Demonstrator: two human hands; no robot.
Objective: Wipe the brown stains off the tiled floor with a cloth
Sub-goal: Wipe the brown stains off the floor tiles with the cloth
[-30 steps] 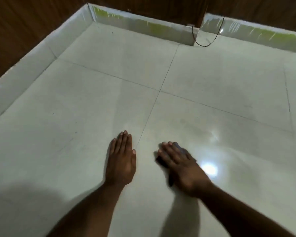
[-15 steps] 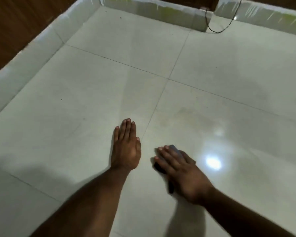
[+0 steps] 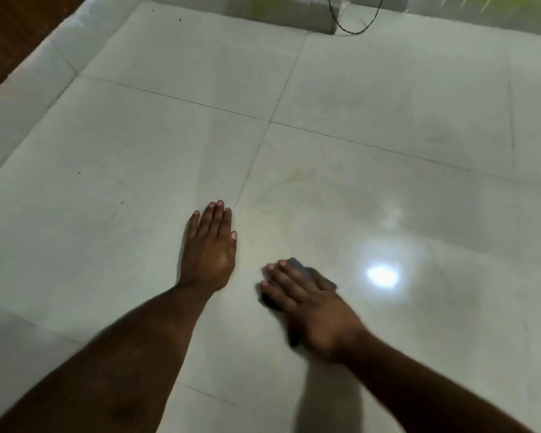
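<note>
A dark cloth (image 3: 298, 265) is lying flat on the tiled floor (image 3: 138, 145), almost wholly covered by the right hand (image 3: 310, 303). Only a greyish corner is peeking out past the fingertips on the far side, and a dark edge is showing under the fingers (image 3: 283, 284) on the left and beneath the heel of the palm. The fingers are lying extended and slightly spread across the top of the cloth, pressing it to the tile rather than pinching it; the hand is somewhat blurred.

Just beyond the cloth, on the same tile, a faint brownish stain (image 3: 313, 189) is showing as a pale smear. To the right of the hand, a bright light reflection (image 3: 382, 275) is glaring off the glossy surface.

The left hand (image 3: 210, 248) is resting palm down on the floor beside the right hand, apart from the cloth, its fingers straight and close together, holding nothing. Its fingertips are sitting just left of a grout line (image 3: 253, 164).

At the far edge, a black cable (image 3: 355, 28) is hanging against the pale skirting (image 3: 28, 76).
</note>
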